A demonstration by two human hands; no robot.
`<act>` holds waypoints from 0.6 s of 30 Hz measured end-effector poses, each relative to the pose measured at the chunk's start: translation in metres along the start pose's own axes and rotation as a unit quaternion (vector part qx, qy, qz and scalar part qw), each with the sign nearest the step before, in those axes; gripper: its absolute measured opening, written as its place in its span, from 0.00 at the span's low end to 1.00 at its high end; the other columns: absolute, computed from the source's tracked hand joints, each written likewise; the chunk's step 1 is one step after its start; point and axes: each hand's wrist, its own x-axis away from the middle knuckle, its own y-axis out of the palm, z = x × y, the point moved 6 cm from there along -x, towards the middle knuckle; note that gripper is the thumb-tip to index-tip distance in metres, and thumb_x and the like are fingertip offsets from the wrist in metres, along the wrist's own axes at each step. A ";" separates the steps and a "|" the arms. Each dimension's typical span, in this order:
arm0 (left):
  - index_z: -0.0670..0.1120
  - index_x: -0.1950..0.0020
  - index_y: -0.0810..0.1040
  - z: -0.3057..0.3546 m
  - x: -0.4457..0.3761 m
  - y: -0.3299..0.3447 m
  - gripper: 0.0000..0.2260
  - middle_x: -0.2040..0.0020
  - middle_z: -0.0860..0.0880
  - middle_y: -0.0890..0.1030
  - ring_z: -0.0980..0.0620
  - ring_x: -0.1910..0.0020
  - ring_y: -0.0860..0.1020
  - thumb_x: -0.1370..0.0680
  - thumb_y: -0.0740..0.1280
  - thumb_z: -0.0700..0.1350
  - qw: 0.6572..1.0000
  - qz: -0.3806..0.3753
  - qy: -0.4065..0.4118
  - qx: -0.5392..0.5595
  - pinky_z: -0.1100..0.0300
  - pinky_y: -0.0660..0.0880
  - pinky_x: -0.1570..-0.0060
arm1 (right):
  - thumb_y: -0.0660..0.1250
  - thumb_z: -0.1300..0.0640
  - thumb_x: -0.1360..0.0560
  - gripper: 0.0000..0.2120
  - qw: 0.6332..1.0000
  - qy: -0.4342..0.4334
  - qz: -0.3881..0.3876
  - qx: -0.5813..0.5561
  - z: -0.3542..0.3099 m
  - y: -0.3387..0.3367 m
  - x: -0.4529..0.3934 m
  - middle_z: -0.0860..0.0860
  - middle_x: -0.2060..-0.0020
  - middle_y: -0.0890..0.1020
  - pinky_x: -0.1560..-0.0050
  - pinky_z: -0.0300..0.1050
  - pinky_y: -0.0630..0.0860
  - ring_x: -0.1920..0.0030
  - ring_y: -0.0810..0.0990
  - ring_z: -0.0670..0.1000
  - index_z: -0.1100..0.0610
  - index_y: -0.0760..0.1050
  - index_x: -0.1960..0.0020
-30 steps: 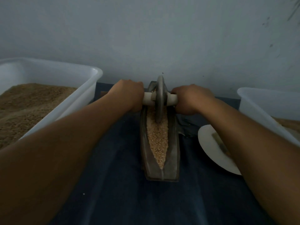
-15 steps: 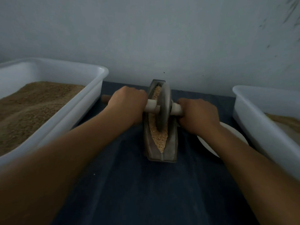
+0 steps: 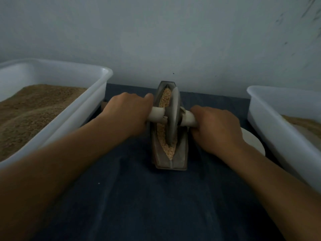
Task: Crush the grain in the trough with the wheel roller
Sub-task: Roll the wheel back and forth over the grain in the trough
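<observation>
A dark boat-shaped trough [image 3: 182, 153] lies lengthwise on the dark cloth in the middle, filled with pale grain [image 3: 165, 98]. The grey wheel roller [image 3: 172, 119] stands upright in the trough near its middle, its rim sunk in the grain. A pale axle handle [image 3: 157, 115] runs through the wheel. My left hand [image 3: 128, 113] grips the left end of the handle. My right hand [image 3: 217, 127] grips the right end.
A white tub [image 3: 73, 108] heaped with brown grain stands on the left. Another white tub [image 3: 271, 122] stands on the right. A white plate [image 3: 253, 141] lies partly under my right wrist. A grey wall rises right behind the trough.
The wheel has rolled from the far end of the trough toward me, to about the middle. Both hands came back with it, still gripping the handle.
</observation>
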 end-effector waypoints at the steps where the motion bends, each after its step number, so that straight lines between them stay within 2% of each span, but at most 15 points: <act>1: 0.50 0.49 0.61 0.000 -0.003 0.002 0.18 0.61 0.50 0.71 0.48 0.64 0.70 0.26 0.70 0.51 1.000 0.001 -0.016 0.007 0.53 0.67 0.66 | 0.70 0.48 0.29 0.10 1.000 0.005 -0.011 0.001 0.001 0.005 -0.006 0.49 0.60 0.80 0.68 0.44 0.55 0.62 0.78 0.55 0.50 0.73 0.51; 4: 0.49 0.48 0.60 0.002 -0.019 0.007 0.19 0.53 0.46 0.78 0.45 0.60 0.76 0.26 0.71 0.49 1.000 0.001 -0.028 0.012 0.51 0.67 0.62 | 0.69 0.45 0.28 0.12 0.999 0.030 -0.041 -0.002 0.010 0.020 -0.021 0.48 0.59 0.80 0.71 0.43 0.56 0.62 0.76 0.53 0.48 0.73 0.49; 7: 0.48 0.49 0.60 -0.003 -0.036 0.013 0.17 0.50 0.43 0.79 0.43 0.56 0.77 0.25 0.69 0.46 0.999 -0.007 -0.036 0.021 0.50 0.67 0.60 | 0.70 0.45 0.30 0.12 0.998 0.038 -0.049 -0.003 0.017 0.031 -0.037 0.49 0.60 0.80 0.71 0.42 0.55 0.63 0.76 0.54 0.47 0.74 0.50; 10: 0.45 0.45 0.65 -0.005 -0.051 0.016 0.15 0.48 0.41 0.79 0.39 0.50 0.78 0.25 0.69 0.43 0.998 -0.011 -0.058 0.036 0.49 0.68 0.59 | 0.69 0.47 0.31 0.09 0.995 0.060 -0.080 -0.010 0.024 0.042 -0.061 0.49 0.59 0.80 0.72 0.40 0.54 0.65 0.71 0.52 0.47 0.76 0.52; 12: 0.44 0.42 0.67 -0.004 -0.063 0.015 0.15 0.48 0.41 0.78 0.39 0.50 0.78 0.25 0.68 0.42 0.997 -0.017 -0.070 0.032 0.49 0.68 0.58 | 0.69 0.48 0.29 0.09 0.991 0.070 -0.114 -0.021 0.029 0.053 -0.074 0.49 0.54 0.81 0.70 0.40 0.60 0.62 0.74 0.53 0.46 0.77 0.50; 14: 0.42 0.42 0.68 -0.004 -0.074 0.014 0.14 0.46 0.40 0.77 0.39 0.48 0.77 0.24 0.68 0.42 0.996 -0.026 -0.077 0.032 0.49 0.67 0.57 | 0.69 0.49 0.28 0.11 0.988 0.071 -0.132 -0.034 0.034 0.061 -0.082 0.51 0.50 0.81 0.63 0.43 0.67 0.53 0.79 0.56 0.47 0.77 0.47; 16: 0.41 0.39 0.68 -0.007 -0.082 0.017 0.17 0.44 0.39 0.77 0.38 0.46 0.77 0.24 0.69 0.42 0.995 -0.050 -0.081 0.027 0.48 0.68 0.56 | 0.68 0.48 0.28 0.12 0.989 0.063 -0.135 -0.021 0.037 0.065 -0.089 0.52 0.48 0.81 0.62 0.44 0.67 0.50 0.80 0.57 0.49 0.77 0.46; 18: 0.40 0.37 0.68 -0.009 -0.082 0.023 0.20 0.44 0.39 0.77 0.39 0.46 0.77 0.25 0.70 0.43 0.994 -0.076 -0.075 0.031 0.47 0.71 0.54 | 0.68 0.46 0.27 0.13 0.989 0.053 -0.135 0.000 0.036 0.066 -0.094 0.52 0.48 0.81 0.65 0.42 0.64 0.51 0.80 0.56 0.49 0.78 0.45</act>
